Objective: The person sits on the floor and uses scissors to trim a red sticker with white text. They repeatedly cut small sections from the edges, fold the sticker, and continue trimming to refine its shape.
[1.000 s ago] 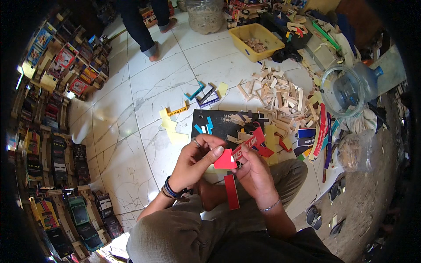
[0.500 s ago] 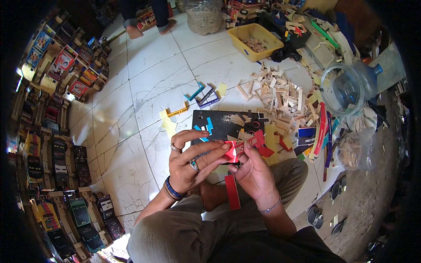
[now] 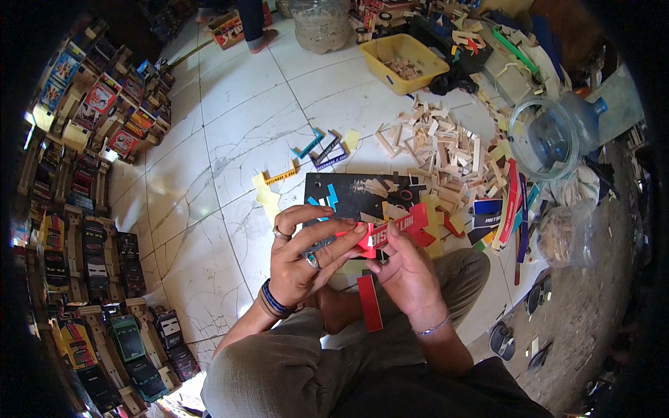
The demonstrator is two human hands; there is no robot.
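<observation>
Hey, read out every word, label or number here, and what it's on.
I won't copy wording; here's where it stands.
Red strip, held: white capitals.
Yellow strip: dark capitals.
Purple strip: pale lettering.
Red box: lettering, partly hidden.
Strips at right, toy trucks: too small or blurred to read.

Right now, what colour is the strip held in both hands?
The strip is red with white lettering, best seen in the head view.

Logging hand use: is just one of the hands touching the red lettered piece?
No, the left hand and right hand both touch the red lettered piece.
</observation>
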